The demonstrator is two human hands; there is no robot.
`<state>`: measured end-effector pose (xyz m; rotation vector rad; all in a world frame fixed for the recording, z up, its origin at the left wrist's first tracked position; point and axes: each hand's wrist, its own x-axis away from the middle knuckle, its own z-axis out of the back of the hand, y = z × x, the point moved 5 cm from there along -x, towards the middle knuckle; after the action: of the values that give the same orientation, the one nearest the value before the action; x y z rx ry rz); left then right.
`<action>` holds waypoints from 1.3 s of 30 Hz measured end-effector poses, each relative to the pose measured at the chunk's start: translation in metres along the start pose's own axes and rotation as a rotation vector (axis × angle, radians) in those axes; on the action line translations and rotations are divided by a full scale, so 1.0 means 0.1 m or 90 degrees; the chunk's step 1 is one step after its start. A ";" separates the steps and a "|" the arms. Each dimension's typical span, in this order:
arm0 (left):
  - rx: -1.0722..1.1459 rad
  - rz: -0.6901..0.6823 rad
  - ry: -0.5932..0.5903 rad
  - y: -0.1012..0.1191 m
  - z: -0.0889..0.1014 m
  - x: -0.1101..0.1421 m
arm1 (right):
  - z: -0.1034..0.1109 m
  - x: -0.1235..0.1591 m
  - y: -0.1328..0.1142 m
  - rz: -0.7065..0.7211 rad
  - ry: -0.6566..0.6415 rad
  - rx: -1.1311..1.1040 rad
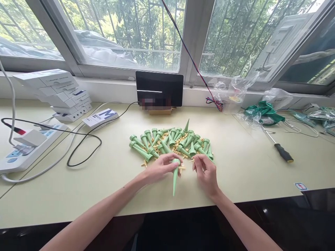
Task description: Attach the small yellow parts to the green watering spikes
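Near the front of the table, my left hand (161, 168) is closed around the wide end of a green plant watering spike (174, 181), whose narrow tip points down toward me. A small yellow plastic valve (181, 168) shows beside that spike; I cannot tell whether it is fitted into it or lies apart. To the right, my right hand (207, 176) pinches a small yellow plastic piece (192, 160), mostly hidden by the fingers. Just beyond both hands spreads a pile of green spikes (171, 138) with loose yellow valves (144, 163) among and beside them.
A dark-screened tablet (159, 87) leans at the window behind the pile. On the left are a power strip (34, 146), a black cable (86, 134) and stacked white boxes (60, 92). A screwdriver (282, 151) and a green plastic bag (264, 113) lie on the right.
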<state>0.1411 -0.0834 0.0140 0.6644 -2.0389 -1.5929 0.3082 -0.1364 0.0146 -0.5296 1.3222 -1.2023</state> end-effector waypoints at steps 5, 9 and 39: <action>-0.008 0.059 -0.068 -0.06 -0.10 -0.01 | 0.02 -0.01 0.00 -0.007 0.018 0.004; -0.012 0.054 0.007 -0.06 -0.03 -0.04 | 0.02 -0.02 -0.01 -0.016 0.013 -0.001; 0.016 -0.037 0.040 -0.05 -0.04 -0.06 | -0.10 0.03 -0.01 -0.060 -0.145 -0.049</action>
<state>0.1490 -0.0838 0.0102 0.7803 -2.0141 -1.5613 0.2981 -0.1358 0.0116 -0.7691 1.1631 -1.1346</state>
